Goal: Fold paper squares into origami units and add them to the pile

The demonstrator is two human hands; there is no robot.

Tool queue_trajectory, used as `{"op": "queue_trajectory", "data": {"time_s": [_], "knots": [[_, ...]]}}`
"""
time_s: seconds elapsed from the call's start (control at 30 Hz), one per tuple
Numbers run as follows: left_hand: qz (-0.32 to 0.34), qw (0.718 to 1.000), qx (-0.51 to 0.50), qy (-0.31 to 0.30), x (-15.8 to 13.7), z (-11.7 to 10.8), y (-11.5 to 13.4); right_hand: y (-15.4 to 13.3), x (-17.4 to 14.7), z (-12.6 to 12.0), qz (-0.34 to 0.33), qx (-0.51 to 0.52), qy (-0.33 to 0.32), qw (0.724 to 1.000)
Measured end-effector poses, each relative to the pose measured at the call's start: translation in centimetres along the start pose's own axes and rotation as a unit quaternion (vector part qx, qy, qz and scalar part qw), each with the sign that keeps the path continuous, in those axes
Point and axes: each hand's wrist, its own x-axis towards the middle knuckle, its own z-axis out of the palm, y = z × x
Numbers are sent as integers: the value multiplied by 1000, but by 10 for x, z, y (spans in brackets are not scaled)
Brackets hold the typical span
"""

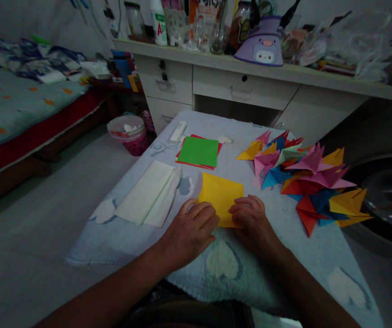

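A yellow sheet of origami paper [221, 193] lies near the front of the cloth-covered table, with a faint crease near its upper left. My left hand [196, 228] has its fingers bent over the paper's lower left side. At the lower right edge, the curled fingers of my right hand [252, 216] grip the same sheet; its thumb is mostly hidden. Just beyond sits a stack of square paper with a green sheet [198, 151] on top and red edges showing below. Folded paper cranes [312, 171] in several colours are heaped to the right.
A folded whitish sheet [150, 193] lies left of the yellow paper. A small white strip-shaped object [178, 131] is at the table's far left. Behind stands a white desk [216, 75] with jars and bags. A pink bin [129, 132] stands on the floor at left.
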Motion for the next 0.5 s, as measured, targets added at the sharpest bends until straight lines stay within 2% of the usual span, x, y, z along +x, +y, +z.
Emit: {"op": "queue_trajectory", "data": {"time_s": [0.13,0.33,0.5], "knots": [[10,999,34,18,-1,13,-10,-6,0,0,-19,6,-16,1000],[18,998,42,41,-8,12,-16,-9,2,3,-23,-4,-30,999],[-19,998,35,58,-8,10,-16,-3,0,7,-38,-1,-23,999]]}}
